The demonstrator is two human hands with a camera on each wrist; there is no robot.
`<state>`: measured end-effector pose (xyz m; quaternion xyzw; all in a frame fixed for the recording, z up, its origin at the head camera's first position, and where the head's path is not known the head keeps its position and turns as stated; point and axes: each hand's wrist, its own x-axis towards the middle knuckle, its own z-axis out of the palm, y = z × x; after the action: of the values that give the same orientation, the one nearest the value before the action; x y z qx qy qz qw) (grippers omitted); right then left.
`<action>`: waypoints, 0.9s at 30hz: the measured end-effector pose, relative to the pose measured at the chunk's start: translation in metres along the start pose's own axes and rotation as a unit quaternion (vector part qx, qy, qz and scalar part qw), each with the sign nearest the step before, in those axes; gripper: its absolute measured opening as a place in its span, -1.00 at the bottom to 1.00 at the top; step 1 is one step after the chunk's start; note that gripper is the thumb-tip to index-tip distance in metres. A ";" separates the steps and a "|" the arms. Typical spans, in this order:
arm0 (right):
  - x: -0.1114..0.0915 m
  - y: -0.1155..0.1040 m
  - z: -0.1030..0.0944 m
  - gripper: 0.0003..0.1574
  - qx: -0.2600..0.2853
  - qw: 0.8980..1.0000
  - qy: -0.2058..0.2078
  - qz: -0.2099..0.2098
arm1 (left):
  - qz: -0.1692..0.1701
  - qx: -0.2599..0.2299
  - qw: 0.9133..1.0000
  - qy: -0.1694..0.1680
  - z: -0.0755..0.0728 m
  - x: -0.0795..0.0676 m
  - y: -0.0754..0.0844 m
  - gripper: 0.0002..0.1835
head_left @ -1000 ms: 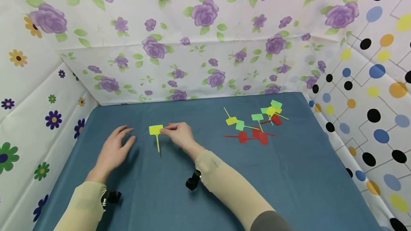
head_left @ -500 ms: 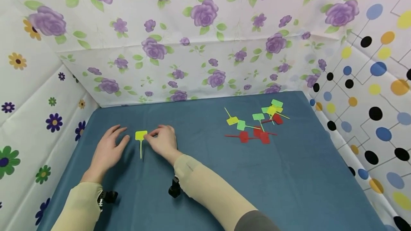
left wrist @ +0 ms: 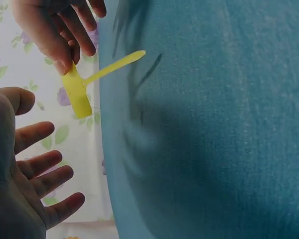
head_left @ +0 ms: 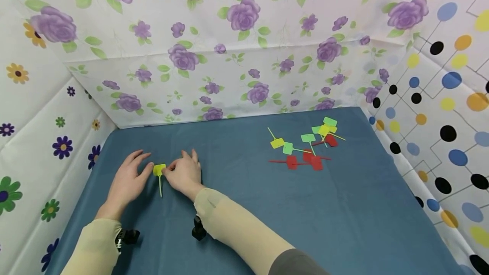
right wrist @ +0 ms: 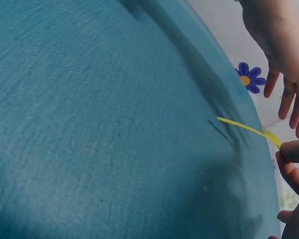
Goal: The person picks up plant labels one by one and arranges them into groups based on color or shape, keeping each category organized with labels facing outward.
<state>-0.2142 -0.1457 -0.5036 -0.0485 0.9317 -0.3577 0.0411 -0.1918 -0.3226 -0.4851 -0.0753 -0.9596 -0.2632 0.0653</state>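
Note:
A yellow T-shaped plant label (head_left: 159, 170) is held above the blue cloth, its stake pointing down toward the near side. My right hand (head_left: 185, 174) pinches one edge of its flat head between thumb and forefinger. On the other side, my left hand (head_left: 127, 182) is relaxed with its fingers spread. In the left wrist view, a gap separates the left thumb (left wrist: 21, 99) from the label head (left wrist: 79, 99). The right wrist view shows the label's thin stake (right wrist: 241, 126) over its shadow; the pinching fingers hide part of the head.
To the right on the blue cloth (head_left: 344, 215) lies a loose group of plant labels: several red (head_left: 292, 162), green (head_left: 288, 148) and yellow (head_left: 277, 143), some overlapping. Flower-printed sheeting (head_left: 214, 75) rises at the back, with dotted sheeting (head_left: 439, 139) along the right.
My right hand has carried the yellow plant label leftward and slightly nearer, up beside the left hand. The left hand has shifted only a little. The label group has stayed put.

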 end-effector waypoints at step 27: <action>0.007 0.013 0.022 -0.56 -0.170 0.985 0.009 -0.024 | -0.002 -0.003 1.000 -0.001 0.005 -0.005 -0.011 -0.47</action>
<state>-0.2193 -0.1509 -0.5290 -0.0736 0.9779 -0.1950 0.0159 -0.1890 -0.3298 -0.4956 -0.0737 -0.9591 -0.2660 0.0631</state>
